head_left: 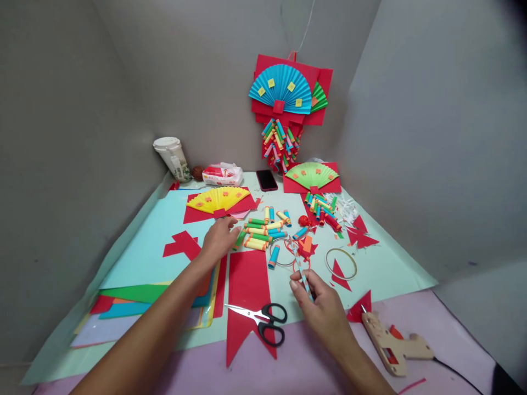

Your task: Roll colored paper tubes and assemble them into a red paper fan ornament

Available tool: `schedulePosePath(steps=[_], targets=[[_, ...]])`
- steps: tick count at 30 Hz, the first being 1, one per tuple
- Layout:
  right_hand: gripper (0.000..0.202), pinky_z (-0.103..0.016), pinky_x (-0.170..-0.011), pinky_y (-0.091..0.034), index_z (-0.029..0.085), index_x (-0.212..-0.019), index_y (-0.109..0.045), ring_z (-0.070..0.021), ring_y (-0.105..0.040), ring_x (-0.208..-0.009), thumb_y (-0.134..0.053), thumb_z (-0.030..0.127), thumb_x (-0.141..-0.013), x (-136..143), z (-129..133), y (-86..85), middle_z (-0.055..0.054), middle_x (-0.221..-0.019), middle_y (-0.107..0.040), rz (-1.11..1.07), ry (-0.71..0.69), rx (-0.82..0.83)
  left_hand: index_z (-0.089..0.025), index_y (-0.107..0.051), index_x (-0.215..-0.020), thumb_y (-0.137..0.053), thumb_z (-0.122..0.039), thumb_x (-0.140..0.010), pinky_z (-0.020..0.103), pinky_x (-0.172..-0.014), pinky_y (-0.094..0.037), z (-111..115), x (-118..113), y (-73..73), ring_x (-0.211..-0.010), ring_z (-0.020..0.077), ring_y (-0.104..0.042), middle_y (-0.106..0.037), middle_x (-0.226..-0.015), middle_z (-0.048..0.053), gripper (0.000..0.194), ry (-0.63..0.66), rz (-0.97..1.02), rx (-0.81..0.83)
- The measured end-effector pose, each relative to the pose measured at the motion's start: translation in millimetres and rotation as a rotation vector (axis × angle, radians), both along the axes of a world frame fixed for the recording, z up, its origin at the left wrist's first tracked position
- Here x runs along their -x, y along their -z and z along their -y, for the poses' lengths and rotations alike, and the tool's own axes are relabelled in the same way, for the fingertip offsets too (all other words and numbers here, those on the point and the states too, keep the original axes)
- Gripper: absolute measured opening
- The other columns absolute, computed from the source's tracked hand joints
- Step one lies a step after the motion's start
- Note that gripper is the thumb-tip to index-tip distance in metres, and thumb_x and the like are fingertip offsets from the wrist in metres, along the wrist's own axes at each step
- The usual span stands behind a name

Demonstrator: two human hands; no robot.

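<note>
My left hand (221,237) reaches over the table with its fingers apart, next to a green paper roll (239,240) at the edge of a pile of rolled paper tubes (258,237). Whether a fingertip touches that roll I cannot tell. Between the fingers and thumb of my right hand (319,299) is a slim pen (302,266) with a pale blue pattern, its tip pointing away from me. Just beyond it lie a blue roll (274,257) and a roll of tape (283,252). A red paper strip (248,280) with a notched end lies between my arms, with black-handled scissors (263,318) on it.
A yellow fan (220,198) and a green fan (312,175) lie on red card; a finished decoration (280,90) hangs behind. A glue gun (393,343) sits front right. Coloured sheets (135,300), a phone (267,180), a tissue pack (223,174) and a cup (172,158) stand around.
</note>
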State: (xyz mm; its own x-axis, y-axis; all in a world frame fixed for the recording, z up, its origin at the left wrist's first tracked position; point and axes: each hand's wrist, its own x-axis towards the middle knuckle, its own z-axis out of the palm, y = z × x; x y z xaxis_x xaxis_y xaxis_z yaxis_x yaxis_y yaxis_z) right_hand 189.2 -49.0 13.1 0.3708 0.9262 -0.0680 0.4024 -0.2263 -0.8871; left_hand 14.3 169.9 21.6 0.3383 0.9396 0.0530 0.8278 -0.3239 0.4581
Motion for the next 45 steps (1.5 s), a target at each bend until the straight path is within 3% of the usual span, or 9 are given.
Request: schedulePosePath(steps=[4, 7, 12, 16, 20, 27, 31, 35, 45], targets=[[0.025, -0.025, -0.056, -0.031, 0.023, -0.091, -0.059, -0.0144, -0.041, -0.056, -0.049, 0.046, -0.090, 0, 1, -2.0, 0.005, -0.062, -0.047, 0.035, 0.007, -0.028, -0.017, -0.061, -0.124, -0.047, -0.030, -0.089, 0.029, -0.086, -0.048, 4, -15, -5.2, -0.104, 0.0223, -0.063, -0.068, -0.116, 0.010, 0.040, 0.163, -0.009, -0.065], [0.023, -0.024, -0.055, -0.032, 0.022, -0.091, -0.060, -0.0139, -0.041, -0.055, -0.049, 0.043, -0.090, 1, 1, -4.8, 0.005, -0.061, -0.047, 0.048, 0.009, -0.046, -0.019, -0.064, -0.122, -0.052, -0.027, -0.087, 0.033, -0.093, -0.045, 3, -32, -3.7, -0.110, 0.0253, -0.061, -0.068, -0.117, 0.010, 0.038, 0.300, -0.067, -0.095], [0.023, -0.023, -0.054, -0.032, 0.022, -0.089, -0.061, -0.0130, -0.044, -0.054, -0.049, 0.041, -0.090, -1, 2, -9.3, 0.005, -0.061, -0.049, 0.065, 0.007, -0.086, -0.021, -0.070, -0.112, -0.060, -0.026, -0.081, 0.034, -0.087, -0.047, 3, -45, 0.0, -0.105, 0.0274, -0.063, -0.071, -0.113, 0.010, 0.033, 0.430, -0.179, -0.118], [0.023, -0.023, -0.054, -0.032, 0.021, -0.089, -0.062, -0.0133, -0.046, -0.053, -0.049, 0.040, -0.090, -4, 4, -12.9, 0.005, -0.060, -0.051, 0.083, 0.026, -0.111, -0.020, -0.072, -0.103, -0.058, -0.021, -0.082, 0.035, -0.089, -0.045, 3, -34, -0.5, -0.105, 0.0283, -0.063, -0.072, -0.107, 0.011, 0.026, 0.404, -0.249, -0.163], [0.023, -0.023, -0.053, -0.033, 0.021, -0.089, -0.062, -0.0135, -0.047, -0.052, -0.049, 0.041, -0.090, -7, 8, -17.3, 0.004, -0.060, -0.053, 0.096, 0.043, -0.134, -0.017, -0.072, -0.106, -0.054, -0.026, -0.086, 0.037, -0.086, -0.046, 2, -31, -3.1, -0.099, 0.0295, -0.065, -0.073, -0.105, 0.014, 0.028, 0.317, -0.273, -0.206], [0.022, -0.022, -0.051, -0.032, 0.021, -0.087, -0.061, -0.0127, -0.045, -0.050, -0.049, 0.039, -0.091, -8, 8, -16.1, 0.006, -0.056, -0.048, 0.145, 0.047, -0.114, -0.019, -0.069, -0.115, -0.060, -0.031, -0.083, 0.033, -0.085, -0.045, 0, -74, 3.3, -0.101, 0.0268, -0.063, -0.071, -0.107, 0.011, 0.035, 0.403, -0.255, -0.228], [0.022, -0.022, -0.051, -0.033, 0.021, -0.087, -0.061, -0.0124, -0.045, -0.051, -0.049, 0.039, -0.091, -11, 5, -13.9, 0.006, -0.058, -0.050, 0.150, 0.053, -0.100, -0.019, -0.072, -0.106, -0.060, -0.024, -0.081, 0.034, -0.084, -0.044, -11, -86, 7.3, -0.097, 0.0270, -0.064, -0.072, -0.100, 0.012, 0.028, 0.430, -0.275, -0.229], [0.023, -0.022, -0.051, -0.033, 0.021, -0.086, -0.062, -0.0123, -0.045, -0.050, -0.049, 0.039, -0.091, -13, 4, -16.1, 0.005, -0.058, -0.050, 0.146, 0.064, -0.084, -0.018, -0.073, -0.089, -0.054, -0.023, -0.083, 0.032, -0.072, -0.043, -24, -78, 7.3, -0.088, 0.0262, -0.065, -0.072, -0.090, 0.012, 0.020, 0.404, -0.301, -0.218], [0.022, -0.022, -0.049, -0.032, 0.022, -0.084, -0.062, -0.0125, -0.045, -0.050, -0.049, 0.038, -0.091, -12, 5, -17.7, 0.004, -0.060, -0.055, 0.126, 0.022, -0.026, -0.022, -0.071, -0.091, -0.057, -0.029, -0.081, 0.028, -0.060, -0.040, -45, -53, 8.1, -0.079, 0.0238, -0.067, -0.074, -0.085, 0.006, 0.019, 0.278, -0.316, -0.080]])
